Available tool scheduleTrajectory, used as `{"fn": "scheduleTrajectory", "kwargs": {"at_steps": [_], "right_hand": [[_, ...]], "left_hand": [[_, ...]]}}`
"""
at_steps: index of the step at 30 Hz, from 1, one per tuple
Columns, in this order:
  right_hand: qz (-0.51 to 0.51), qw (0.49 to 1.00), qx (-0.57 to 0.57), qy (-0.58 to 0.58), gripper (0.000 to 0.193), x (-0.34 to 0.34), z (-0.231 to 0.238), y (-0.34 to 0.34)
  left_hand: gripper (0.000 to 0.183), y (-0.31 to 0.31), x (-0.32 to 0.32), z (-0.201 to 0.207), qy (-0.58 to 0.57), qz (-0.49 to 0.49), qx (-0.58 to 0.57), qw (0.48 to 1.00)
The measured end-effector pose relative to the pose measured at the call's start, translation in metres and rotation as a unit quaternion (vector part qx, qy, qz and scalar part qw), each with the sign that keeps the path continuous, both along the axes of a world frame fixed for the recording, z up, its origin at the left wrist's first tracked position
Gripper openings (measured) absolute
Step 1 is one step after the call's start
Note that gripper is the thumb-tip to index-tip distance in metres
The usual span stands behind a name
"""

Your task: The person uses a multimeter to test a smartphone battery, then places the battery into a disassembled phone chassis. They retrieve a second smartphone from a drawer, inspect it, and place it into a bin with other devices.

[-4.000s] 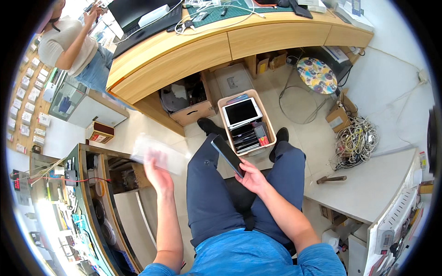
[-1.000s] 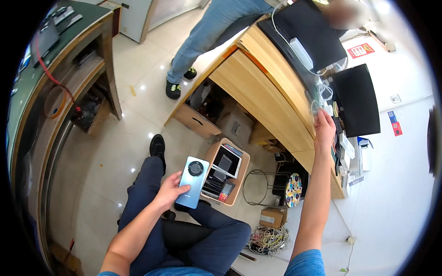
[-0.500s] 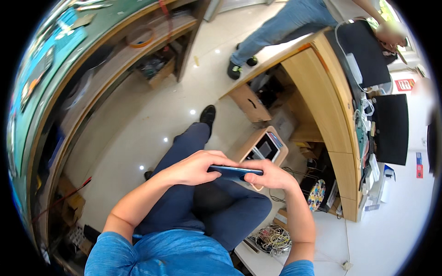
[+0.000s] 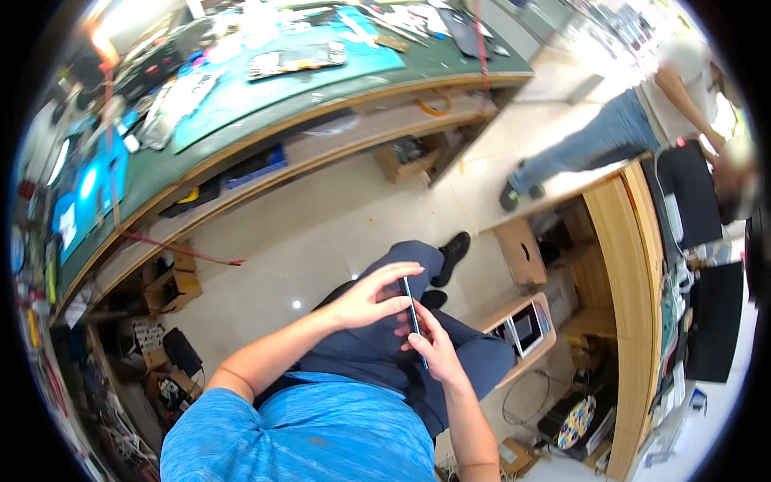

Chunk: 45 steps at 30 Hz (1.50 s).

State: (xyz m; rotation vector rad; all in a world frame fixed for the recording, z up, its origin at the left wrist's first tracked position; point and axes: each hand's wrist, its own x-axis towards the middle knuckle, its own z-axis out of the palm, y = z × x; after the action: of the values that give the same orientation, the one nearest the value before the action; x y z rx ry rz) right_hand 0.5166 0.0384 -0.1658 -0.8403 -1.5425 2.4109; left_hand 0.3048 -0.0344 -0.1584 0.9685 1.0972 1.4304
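A thin dark blue slab, which looks like a smartphone (image 4: 414, 324), is held over my lap, turned nearly edge-on. My left hand (image 4: 371, 300) is at its upper end, with the fingers reaching over the top and the thumb against the side. Lower down, my right hand (image 4: 434, 344) grips it, thumb on the near side and fingers partly hidden and blurred behind. The phone's faces are barely visible from this angle.
A green-topped workbench (image 4: 450, 66) carries a blue mat (image 4: 377, 63) with an opened device (image 4: 297, 60) and tools. Cardboard boxes (image 4: 173, 289) sit beneath. To the right are a wooden desk (image 4: 614, 241), a monitor (image 4: 715, 321) and another person (image 4: 594, 136) standing.
The view has swung left, bringing more of the workbench in. The phone has turned from lying sideways between both hands to nearly upright and edge-on, my right hand now lower on it.
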Motion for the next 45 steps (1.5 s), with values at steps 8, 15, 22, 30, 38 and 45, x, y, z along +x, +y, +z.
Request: {"fn": "scheduleTrajectory", "kwargs": {"at_steps": [8,15,22,30,38,45], "right_hand": [[0.057,0.998,0.014,0.012,0.069,-0.023,-0.012,-0.056],[0.085,0.996,0.034,0.025,0.068,-0.041,-0.005,-0.065],[0.118,0.992,0.035,0.041,0.067,-0.062,-0.002,-0.076],[0.128,0.987,0.079,0.056,0.068,-0.086,-0.001,-0.087],[0.096,0.975,0.196,0.042,0.082,-0.101,-0.006,-0.098],[0.076,0.967,0.242,0.000,0.074,-0.124,-0.015,-0.092]], "left_hand": [[0.044,-0.077,-0.008,-0.011,-0.033,0.065,-0.015,0.997],[0.042,-0.101,-0.014,-0.001,-0.001,0.127,-0.029,0.992],[0.040,-0.131,-0.021,0.026,-0.087,0.183,-0.051,0.978],[0.038,-0.135,-0.028,0.021,-0.022,0.251,-0.032,0.967],[0.058,-0.130,-0.026,0.029,0.093,0.254,-0.023,0.963],[0.062,-0.127,-0.048,0.032,0.080,0.275,-0.104,0.952]]}}
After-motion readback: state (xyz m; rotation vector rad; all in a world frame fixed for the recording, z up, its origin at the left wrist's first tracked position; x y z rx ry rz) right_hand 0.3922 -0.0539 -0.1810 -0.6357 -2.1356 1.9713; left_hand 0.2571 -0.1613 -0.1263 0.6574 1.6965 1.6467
